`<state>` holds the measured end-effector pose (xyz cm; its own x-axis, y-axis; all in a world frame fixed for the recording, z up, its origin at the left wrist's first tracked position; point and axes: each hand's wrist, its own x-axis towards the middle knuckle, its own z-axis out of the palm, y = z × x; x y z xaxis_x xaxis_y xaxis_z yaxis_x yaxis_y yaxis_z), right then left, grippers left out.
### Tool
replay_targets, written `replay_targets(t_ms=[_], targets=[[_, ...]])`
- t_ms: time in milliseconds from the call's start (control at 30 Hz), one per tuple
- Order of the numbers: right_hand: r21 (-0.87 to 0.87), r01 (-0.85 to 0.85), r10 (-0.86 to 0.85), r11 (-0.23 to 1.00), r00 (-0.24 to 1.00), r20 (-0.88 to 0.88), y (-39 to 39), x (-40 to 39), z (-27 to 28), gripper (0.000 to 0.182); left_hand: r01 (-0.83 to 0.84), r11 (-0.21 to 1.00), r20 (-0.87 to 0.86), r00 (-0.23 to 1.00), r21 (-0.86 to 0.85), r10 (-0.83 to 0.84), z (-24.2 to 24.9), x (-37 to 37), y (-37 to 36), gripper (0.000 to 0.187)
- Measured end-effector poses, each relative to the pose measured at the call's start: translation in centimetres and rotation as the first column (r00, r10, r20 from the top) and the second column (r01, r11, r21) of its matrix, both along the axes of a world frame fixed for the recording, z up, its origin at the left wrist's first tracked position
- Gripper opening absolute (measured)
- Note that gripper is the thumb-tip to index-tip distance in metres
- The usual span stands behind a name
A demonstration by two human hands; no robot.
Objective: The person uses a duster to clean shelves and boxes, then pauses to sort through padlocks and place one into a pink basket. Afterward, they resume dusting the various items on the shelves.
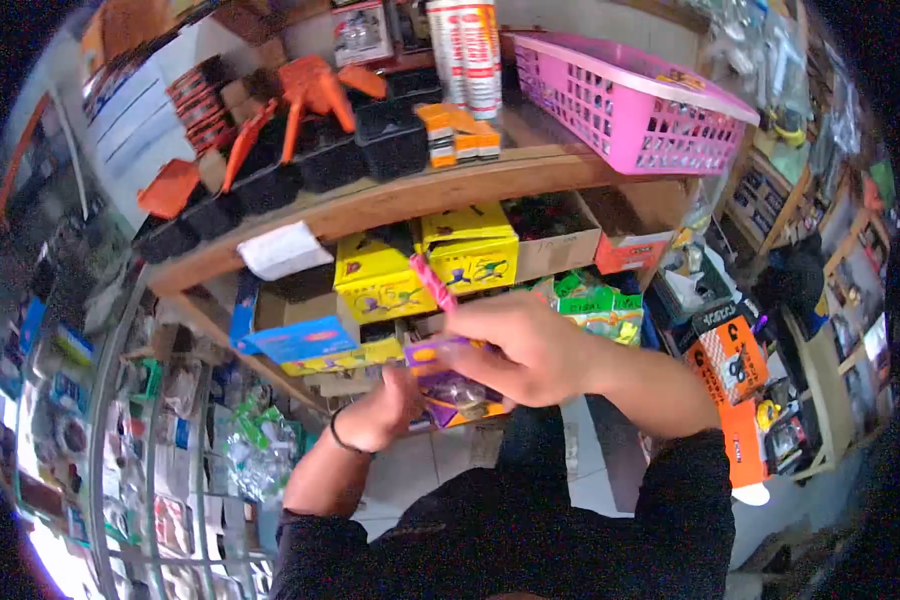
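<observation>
Close in front of my body, a small purple box (425, 357) with orange and yellow print sits between my two hands. My left hand (378, 412), with a black band at its wrist, grips the left side of this box, thumb up; its other fingers are mostly hidden. My right hand (523, 347) is closed above the box and slightly blurred. From its fist a slim pink stick (434, 284) with a dark upper end slants up to the left. Under my right fingers the box's lower part shows something shiny that I cannot make out.
A wooden shelf (450, 184) crosses ahead, with black bins (391, 137), a pink basket (660, 125) and white-red tubes (469, 60) on top. Beneath stand yellow boxes (469, 250) and an open blue box (305, 343). Orange boxes (732, 365) are at right; a glass rack (150, 480) is at left.
</observation>
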<state>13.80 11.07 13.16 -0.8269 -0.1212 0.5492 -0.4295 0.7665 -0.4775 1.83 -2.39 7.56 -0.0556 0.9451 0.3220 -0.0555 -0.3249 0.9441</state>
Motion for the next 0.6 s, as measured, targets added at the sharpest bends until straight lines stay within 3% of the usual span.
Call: replay_targets(t_ms=[33,67,133,167,200,233,267,333,400,467,500,533,600], targets=[[-0.119,0.048,-0.02,0.992,0.975,0.223,-1.7,-0.2,1.3,0.016,0.16,0.985,0.305,0.943,-0.061,-0.134,-0.1,0.6,-1.2,0.082],[-0.288,0.191,-0.012,0.938,0.852,0.523,-3.3,-0.2,3.3,0.017,0.198,0.976,0.398,0.905,-0.086,-0.148,0.4,1.1,-1.8,0.091],[0.082,0.088,-0.105,0.993,0.965,0.24,-3.6,-2.1,1.5,0.019,0.294,0.952,0.56,0.775,0.087,-0.291,-0.3,1.3,-2.5,0.09],[0.101,0.087,-0.108,0.991,0.966,0.233,-3.9,-2.8,0.8,0.019,0.264,0.96,0.576,0.772,0.096,-0.27,-1.2,1.0,-3.0,0.088],[-0.009,0.094,-0.089,0.996,0.968,0.234,-4.4,-3.4,0.3,0.02,0.236,0.966,0.596,0.763,0.107,-0.252,-2.3,0.8,-3.5,0.086],[-0.123,0.099,-0.067,0.987,0.968,0.242,-4.6,-3.9,-0.4,0.021,0.136,0.99,0.662,0.739,0.03,-0.121,-3.1,1.0,-4.1,0.081],[-0.109,0.097,-0.067,0.989,0.965,0.255,-4.2,-4.7,-1.6,0.021,0.131,0.99,0.671,0.73,0.044,-0.127,-4.0,0.9,-4.7,0.081],[-0.163,0.409,-0.397,0.898,0.912,0.101,-2.5,-7.0,-4.4,0.024,0.071,0.995,0.794,0.608,-0.073,0.015,-5.4,0.3,-6.2,0.077],[0.085,0.714,-0.705,0.695,0.7,-0.115,-0.5,-8.2,-6.7,0.031,-0.057,0.994,0.756,0.646,-0.091,0.106,-6.0,0.0,-8.3,0.074],[0.407,0.771,-0.842,0.49,0.539,-0.008,1.4,-8.5,-8.9,0.042,-0.138,0.98,0.769,0.609,-0.141,0.196,-6.9,-0.7,-10.0,0.073],[0.454,0.773,-0.874,0.443,0.486,0.025,1.1,-8.6,-9.2,0.049,-0.146,0.98,0.767,0.61,-0.136,0.198,-7.7,-1.3,-10.8,0.073],[0.454,0.771,-0.871,0.446,0.491,0.021,1.2,-9.3,-9.2,0.049,-0.184,0.973,0.765,0.604,-0.139,0.223,-8.8,-1.9,-11.4,0.073],[0.366,0.761,-0.834,0.536,0.41,0.369,2.0,-10.9,-10.1,0.05,-0.222,0.965,0.767,0.592,-0.14,0.248,-9.9,-2.5,-11.9,0.073]])
